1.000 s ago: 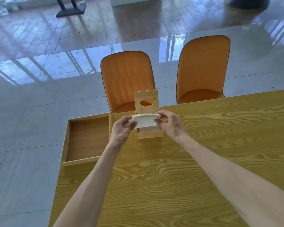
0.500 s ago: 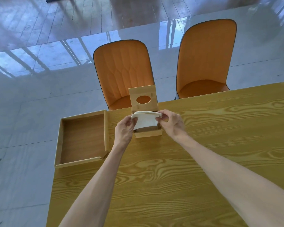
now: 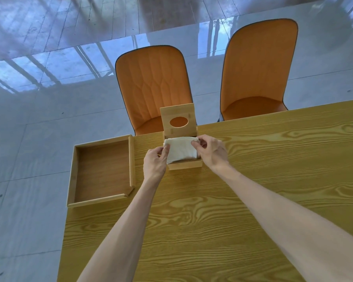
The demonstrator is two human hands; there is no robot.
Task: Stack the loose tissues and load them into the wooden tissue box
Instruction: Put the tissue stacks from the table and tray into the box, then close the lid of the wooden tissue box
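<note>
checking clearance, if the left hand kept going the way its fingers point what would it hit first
The left hand points up and right at the tissue stack it already pinches; past that, probably the wooden tissue box wall, though depth is unclear.

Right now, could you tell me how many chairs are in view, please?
2: one chair behind the open tissue box, the other to its right. More may lie outside the frame.
</note>
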